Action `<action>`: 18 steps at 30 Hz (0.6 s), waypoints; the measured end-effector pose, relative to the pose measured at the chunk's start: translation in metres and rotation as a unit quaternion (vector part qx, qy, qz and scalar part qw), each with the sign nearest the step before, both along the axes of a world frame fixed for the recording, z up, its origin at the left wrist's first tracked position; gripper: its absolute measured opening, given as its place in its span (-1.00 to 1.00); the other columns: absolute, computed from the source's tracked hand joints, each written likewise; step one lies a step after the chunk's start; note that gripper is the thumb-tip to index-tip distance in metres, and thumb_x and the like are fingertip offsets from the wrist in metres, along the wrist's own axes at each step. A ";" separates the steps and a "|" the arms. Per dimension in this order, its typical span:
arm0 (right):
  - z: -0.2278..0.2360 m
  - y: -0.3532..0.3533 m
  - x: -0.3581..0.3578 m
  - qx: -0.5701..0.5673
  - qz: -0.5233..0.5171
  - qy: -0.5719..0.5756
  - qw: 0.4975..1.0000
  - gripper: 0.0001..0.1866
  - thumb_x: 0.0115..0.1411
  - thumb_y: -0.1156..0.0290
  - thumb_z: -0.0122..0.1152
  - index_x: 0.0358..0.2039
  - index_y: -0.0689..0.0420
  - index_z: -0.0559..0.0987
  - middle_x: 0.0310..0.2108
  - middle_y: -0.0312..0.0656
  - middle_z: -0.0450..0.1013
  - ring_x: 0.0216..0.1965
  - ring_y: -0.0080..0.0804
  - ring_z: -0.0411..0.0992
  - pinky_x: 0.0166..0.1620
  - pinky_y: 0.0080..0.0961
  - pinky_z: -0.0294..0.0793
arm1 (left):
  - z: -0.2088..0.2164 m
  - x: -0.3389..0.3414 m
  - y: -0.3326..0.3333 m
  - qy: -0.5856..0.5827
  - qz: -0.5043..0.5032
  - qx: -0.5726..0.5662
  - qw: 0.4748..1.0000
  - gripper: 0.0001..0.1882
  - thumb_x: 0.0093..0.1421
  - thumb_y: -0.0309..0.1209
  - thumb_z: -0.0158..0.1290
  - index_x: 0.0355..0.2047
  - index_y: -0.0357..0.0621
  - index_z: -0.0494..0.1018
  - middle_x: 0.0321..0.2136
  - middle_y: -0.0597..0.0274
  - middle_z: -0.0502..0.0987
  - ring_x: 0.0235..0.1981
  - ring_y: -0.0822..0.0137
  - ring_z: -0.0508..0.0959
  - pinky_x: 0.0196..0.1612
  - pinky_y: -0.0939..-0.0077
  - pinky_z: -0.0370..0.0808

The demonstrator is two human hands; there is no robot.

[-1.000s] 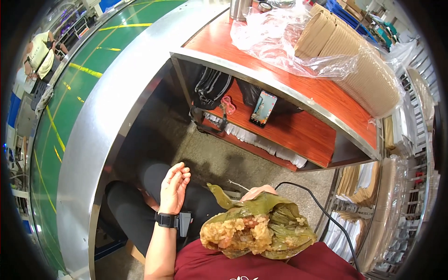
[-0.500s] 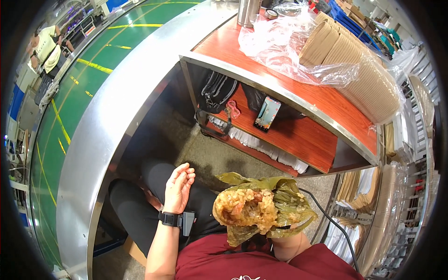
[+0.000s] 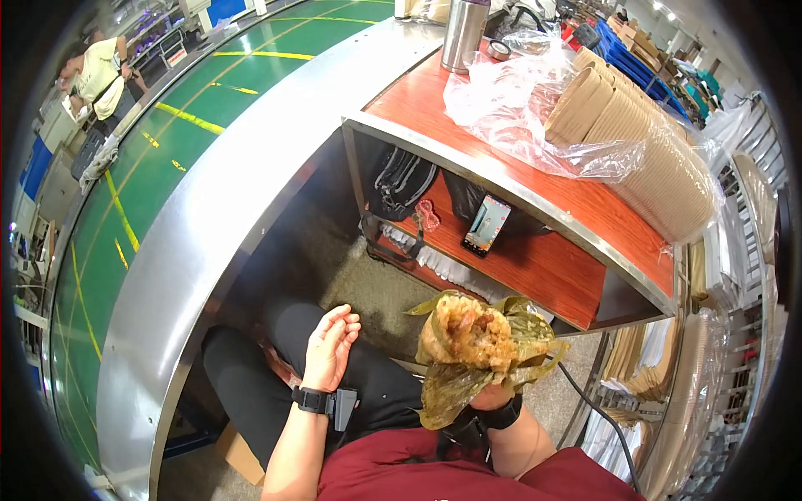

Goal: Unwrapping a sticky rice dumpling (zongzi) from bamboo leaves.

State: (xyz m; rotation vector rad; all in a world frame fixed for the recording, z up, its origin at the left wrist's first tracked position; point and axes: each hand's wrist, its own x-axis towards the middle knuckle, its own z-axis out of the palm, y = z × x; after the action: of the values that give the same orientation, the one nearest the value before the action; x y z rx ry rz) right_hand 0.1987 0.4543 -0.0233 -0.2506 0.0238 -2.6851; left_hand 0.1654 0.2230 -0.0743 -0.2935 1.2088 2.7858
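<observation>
A sticky rice dumpling (image 3: 474,331) sits in its unfolded green-brown leaves (image 3: 451,391), its golden rice bared and bitten into on top. My right hand (image 3: 493,397) grips it from below in front of my body; most of those fingers are hidden behind the leaves. Over my lap, my left hand (image 3: 331,351) is open and holds nothing, its fingers loosely curved with the palm turned inward. A gap separates it from the dumpling. Each wrist wears a dark band, the left one with a grey box (image 3: 344,408).
A metal-edged desk with a red top (image 3: 401,96) bears a steel flask (image 3: 464,35) and stacked brown paper tubs (image 3: 635,159) in plastic film. Its shelf holds a lit phone (image 3: 487,224) and a black bag (image 3: 403,179). A black cable (image 3: 597,401) runs at right; a person (image 3: 100,79) stands far left.
My right hand has raised the dumpling a little away from my body and to the right, tilting it. More of the right wrist shows. The left hand has barely shifted.
</observation>
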 end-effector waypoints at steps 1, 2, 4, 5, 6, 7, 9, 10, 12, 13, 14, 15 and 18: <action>0.000 -0.002 -0.001 0.048 -0.020 0.002 0.999 -0.39 0.15 0.03 -0.05 0.10 0.14 0.18 0.12 -0.11 0.17 0.11 -0.21 0.19 0.13 -0.22 0.17 | 0.000 0.000 -0.002 0.006 0.000 -0.001 1.000 -0.73 0.18 -0.48 -0.08 -0.10 -0.28 0.32 -0.26 0.18 0.44 -0.28 0.43 0.44 -0.13 0.57 0.37; 0.001 -0.004 -0.001 0.096 -0.041 0.003 0.994 -0.38 0.13 0.01 -0.03 0.09 0.15 0.20 0.10 -0.10 0.19 0.10 -0.20 0.20 0.13 -0.21 0.18 | -0.001 0.000 -0.003 0.007 0.002 -0.002 1.000 -0.73 0.18 -0.48 -0.08 -0.10 -0.28 0.32 -0.26 0.18 0.44 -0.28 0.43 0.44 -0.13 0.57 0.37; 0.009 -0.005 -0.003 0.223 -0.075 -0.026 0.972 -0.35 0.11 -0.02 -0.02 0.09 0.16 0.22 0.09 -0.09 0.22 0.08 -0.17 0.22 0.12 -0.21 0.19 | -0.002 0.000 -0.003 0.013 0.001 -0.002 1.000 -0.73 0.19 -0.48 -0.08 -0.10 -0.28 0.32 -0.27 0.18 0.44 -0.28 0.43 0.44 -0.13 0.57 0.38; 0.008 -0.007 -0.005 0.125 -0.057 -0.005 0.991 -0.35 0.11 -0.03 -0.02 0.09 0.16 0.22 0.09 -0.09 0.21 0.09 -0.16 0.21 0.13 -0.20 0.19 | -0.002 -0.001 -0.002 0.015 -0.002 0.000 1.000 -0.73 0.19 -0.48 -0.08 -0.10 -0.28 0.32 -0.27 0.18 0.44 -0.28 0.43 0.44 -0.13 0.57 0.38; 0.008 -0.008 -0.006 0.026 -0.037 0.015 0.999 -0.34 0.11 -0.04 -0.02 0.09 0.17 0.21 0.10 -0.08 0.20 0.09 -0.16 0.21 0.13 -0.19 0.18 | -0.002 0.000 -0.002 0.013 -0.003 0.004 1.000 -0.73 0.19 -0.48 -0.08 -0.10 -0.28 0.32 -0.27 0.17 0.44 -0.28 0.43 0.44 -0.13 0.57 0.38; 0.012 -0.008 -0.006 0.106 -0.047 0.018 0.993 -0.34 0.11 -0.01 0.00 0.10 0.18 0.20 0.10 -0.06 0.19 0.09 -0.15 0.20 0.13 -0.20 0.19 | -0.002 0.000 -0.003 0.010 -0.001 0.005 1.000 -0.73 0.19 -0.48 -0.09 -0.10 -0.28 0.32 -0.27 0.17 0.44 -0.29 0.43 0.44 -0.13 0.57 0.38; 0.006 -0.007 -0.006 0.086 -0.038 0.011 0.995 -0.34 0.11 -0.01 0.00 0.10 0.17 0.20 0.10 -0.06 0.19 0.09 -0.16 0.20 0.13 -0.20 0.19 | -0.003 0.001 -0.004 0.009 0.002 0.002 1.000 -0.73 0.19 -0.48 -0.09 -0.10 -0.28 0.32 -0.27 0.17 0.44 -0.28 0.43 0.44 -0.14 0.57 0.38; 0.005 -0.005 -0.005 0.069 -0.033 0.002 0.997 -0.34 0.11 0.00 -0.01 0.10 0.17 0.19 0.11 -0.06 0.18 0.10 -0.16 0.20 0.13 -0.20 0.20 | -0.003 0.001 -0.003 0.007 0.003 0.001 1.000 -0.73 0.19 -0.48 -0.09 -0.10 -0.28 0.32 -0.28 0.17 0.45 -0.28 0.42 0.44 -0.14 0.57 0.38; 0.004 -0.006 -0.005 0.019 -0.019 -0.012 1.000 -0.34 0.12 -0.01 -0.01 0.10 0.17 0.19 0.10 -0.06 0.18 0.09 -0.16 0.20 0.13 -0.20 0.21 | -0.004 0.001 -0.003 0.011 0.001 0.003 1.000 -0.73 0.19 -0.48 -0.09 -0.09 -0.28 0.32 -0.28 0.17 0.45 -0.28 0.43 0.44 -0.14 0.57 0.38; 0.004 -0.008 -0.005 -0.032 -0.004 -0.026 0.999 -0.35 0.12 -0.01 -0.02 0.11 0.16 0.19 0.10 -0.06 0.18 0.09 -0.16 0.21 0.12 -0.19 0.21 | -0.004 0.001 -0.004 0.014 0.001 0.003 1.000 -0.73 0.19 -0.48 -0.09 -0.09 -0.27 0.32 -0.28 0.17 0.45 -0.28 0.43 0.44 -0.15 0.57 0.38; 0.005 -0.008 -0.004 -0.032 -0.004 -0.026 0.999 -0.35 0.12 -0.01 -0.02 0.11 0.16 0.19 0.10 -0.06 0.18 0.09 -0.16 0.21 0.12 -0.19 0.21 | -0.002 0.002 -0.003 0.015 0.001 0.003 1.000 -0.73 0.19 -0.48 -0.09 -0.09 -0.27 0.32 -0.28 0.17 0.45 -0.28 0.43 0.44 -0.15 0.57 0.38; 0.009 -0.009 -0.003 -0.024 -0.009 -0.014 1.000 -0.34 0.11 -0.02 -0.01 0.11 0.15 0.19 0.10 -0.06 0.18 0.09 -0.15 0.21 0.12 -0.17 0.21 | 0.001 0.002 -0.001 0.025 0.012 -0.008 1.000 -0.72 0.19 -0.49 -0.09 -0.08 -0.26 0.31 -0.28 0.18 0.45 -0.28 0.43 0.44 -0.15 0.58 0.37; 0.009 -0.004 -0.002 -0.038 0.029 -0.039 0.998 -0.30 0.08 -0.06 0.03 0.11 0.13 0.19 0.10 -0.07 0.19 0.10 -0.14 0.20 0.12 -0.14 0.20 | 0.022 0.005 -0.001 0.070 0.038 -0.150 0.985 -0.70 0.19 -0.50 -0.09 -0.05 -0.22 0.30 -0.27 0.22 0.46 -0.28 0.46 0.44 -0.15 0.60 0.36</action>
State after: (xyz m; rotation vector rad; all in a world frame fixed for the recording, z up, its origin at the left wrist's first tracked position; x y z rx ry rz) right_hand 0.1968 0.4503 -0.0141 -0.1658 -0.1083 -2.6390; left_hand 0.1704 0.2219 -0.0521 -0.1682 1.6885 2.7210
